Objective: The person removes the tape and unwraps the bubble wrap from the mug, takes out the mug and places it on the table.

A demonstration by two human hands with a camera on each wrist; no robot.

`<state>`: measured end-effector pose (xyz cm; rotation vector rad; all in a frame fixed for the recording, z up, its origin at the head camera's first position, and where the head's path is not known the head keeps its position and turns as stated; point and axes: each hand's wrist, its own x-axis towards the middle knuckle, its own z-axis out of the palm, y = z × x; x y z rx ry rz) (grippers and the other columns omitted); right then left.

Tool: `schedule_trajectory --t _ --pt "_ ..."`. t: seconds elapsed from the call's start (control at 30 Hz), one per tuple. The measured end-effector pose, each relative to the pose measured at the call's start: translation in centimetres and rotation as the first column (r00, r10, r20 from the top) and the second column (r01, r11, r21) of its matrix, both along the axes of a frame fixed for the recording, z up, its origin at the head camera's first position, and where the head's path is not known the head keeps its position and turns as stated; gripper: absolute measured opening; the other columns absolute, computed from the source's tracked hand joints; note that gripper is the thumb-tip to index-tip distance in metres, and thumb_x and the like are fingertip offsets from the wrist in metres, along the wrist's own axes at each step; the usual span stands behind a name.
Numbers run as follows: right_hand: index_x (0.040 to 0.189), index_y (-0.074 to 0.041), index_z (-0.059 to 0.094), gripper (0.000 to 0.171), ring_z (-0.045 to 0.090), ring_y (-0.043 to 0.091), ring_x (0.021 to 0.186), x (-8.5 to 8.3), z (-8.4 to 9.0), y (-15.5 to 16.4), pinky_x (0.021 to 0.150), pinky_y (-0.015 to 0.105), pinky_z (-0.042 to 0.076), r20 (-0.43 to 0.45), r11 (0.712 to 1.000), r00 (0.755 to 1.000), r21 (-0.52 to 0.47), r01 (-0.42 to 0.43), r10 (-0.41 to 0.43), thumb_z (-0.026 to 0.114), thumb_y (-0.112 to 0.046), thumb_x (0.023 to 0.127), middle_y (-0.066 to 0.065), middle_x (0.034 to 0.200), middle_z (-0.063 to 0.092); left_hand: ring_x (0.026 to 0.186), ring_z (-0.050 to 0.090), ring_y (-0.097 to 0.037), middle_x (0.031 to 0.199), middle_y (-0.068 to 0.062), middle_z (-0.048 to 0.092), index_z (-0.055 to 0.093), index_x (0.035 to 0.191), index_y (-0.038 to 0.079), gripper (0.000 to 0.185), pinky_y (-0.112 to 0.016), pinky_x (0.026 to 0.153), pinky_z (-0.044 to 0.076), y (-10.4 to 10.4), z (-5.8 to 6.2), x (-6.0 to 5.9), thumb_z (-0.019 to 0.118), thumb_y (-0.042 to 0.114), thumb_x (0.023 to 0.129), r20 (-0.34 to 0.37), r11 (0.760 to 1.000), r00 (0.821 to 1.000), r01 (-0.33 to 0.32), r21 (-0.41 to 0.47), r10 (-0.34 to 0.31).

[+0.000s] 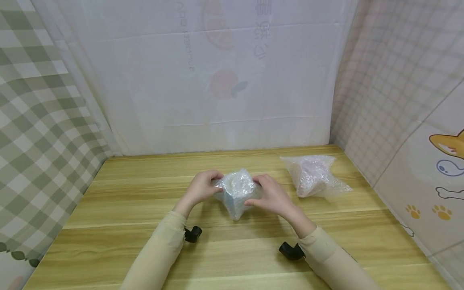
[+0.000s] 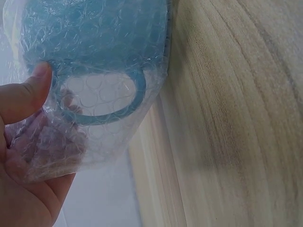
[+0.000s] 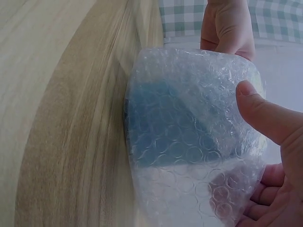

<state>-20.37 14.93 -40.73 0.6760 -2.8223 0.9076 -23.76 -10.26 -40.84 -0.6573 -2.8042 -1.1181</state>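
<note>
Together, left hand [image 1: 201, 187], right hand [image 1: 271, 196], gripping bubble-wrapped cup [image 1: 236, 192]

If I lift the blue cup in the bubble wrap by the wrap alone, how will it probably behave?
The bubble wrap looks loose and crinkled, so it would probably flex and slip against the blue cup. The cup itself seems rigid; its handle keeps its shape inside. Both the left hand and the right hand grip the bundle, likely the steadier way.
</note>
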Motion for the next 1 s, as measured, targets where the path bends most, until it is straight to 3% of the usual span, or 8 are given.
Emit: schedule_trajectory --t 0.63,1.0 --pt "0.122 0.002 0.061 0.068 0.060 0.024 0.099 0.5 0.1 -0.2 0.086 0.042 0.053 0.010 0.999 1.000 -0.029 -0.027 0.028 0.088 -0.037 0.074 0.010 0.110 0.063 0.097 0.065 -0.022 0.101 -0.002 0.071 0.072 0.099 0.009 0.025 -0.042 0.089 0.052 -0.8 0.4 0.2 0.083 0.007 0.077 -0.004 0.999 0.999 0.041 -0.011 -0.041" --pt "0.123 0.006 0.059 0.065 0.061 0.032 0.105 0.2 0.0 -0.9 0.090 0.045 0.052 -0.008 0.998 0.999 -0.035 -0.046 0.045 0.087 -0.030 0.076 0.017 0.116 0.062 0.096 0.065 -0.022 0.101 -0.004 0.071 0.072 0.102 0.006 0.028 -0.041 0.088 0.052 -1.5 0.6 0.0 0.083 0.007 0.077 0.022 1.000 1.000 0.023 -0.013 -0.023"
